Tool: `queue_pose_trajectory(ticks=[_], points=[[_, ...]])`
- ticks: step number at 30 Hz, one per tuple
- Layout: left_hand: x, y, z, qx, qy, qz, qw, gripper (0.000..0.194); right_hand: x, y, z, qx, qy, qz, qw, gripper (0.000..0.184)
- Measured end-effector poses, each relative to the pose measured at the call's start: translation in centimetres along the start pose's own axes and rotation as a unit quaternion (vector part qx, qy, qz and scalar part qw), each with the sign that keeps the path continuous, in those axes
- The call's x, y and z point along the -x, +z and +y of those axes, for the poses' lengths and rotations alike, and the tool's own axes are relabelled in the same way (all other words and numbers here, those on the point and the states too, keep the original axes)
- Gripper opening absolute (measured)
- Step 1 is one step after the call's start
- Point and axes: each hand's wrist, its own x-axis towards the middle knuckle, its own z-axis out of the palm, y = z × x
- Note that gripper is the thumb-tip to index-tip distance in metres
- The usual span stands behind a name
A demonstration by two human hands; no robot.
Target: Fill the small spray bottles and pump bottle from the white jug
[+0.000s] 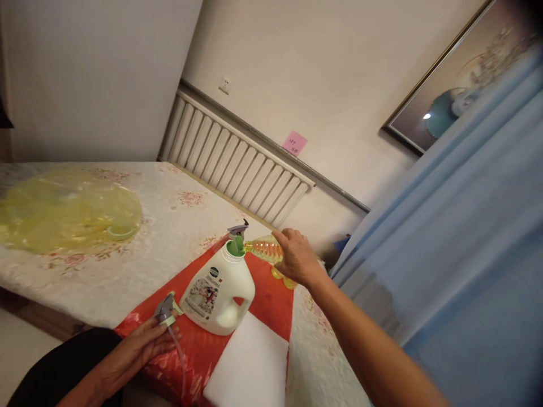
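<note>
Lower left, I have the left hand (144,343) gripping a grey plastic spray trigger (164,308); at centre, my right hand (297,257) holds a ribbed transparent bottle (263,249) at the green spout (234,246) of a smooth white jug (217,297).

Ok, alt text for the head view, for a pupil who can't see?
The right hand holds a clear bottle tipped toward the green spout of a white jug; the left hand holds a spray head. The jug stands on a red sheet over flowered cloth.
</note>
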Motion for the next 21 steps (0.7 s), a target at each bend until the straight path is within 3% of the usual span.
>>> queue_pose_trajectory(ticks=[21], points=[[0.2,0.2,0.2,-0.003,-0.003,-0.001,1.000,0.024,-1.1,-1.5,-0.6,0.070,-0.024,0.011,0.997,0.066]])
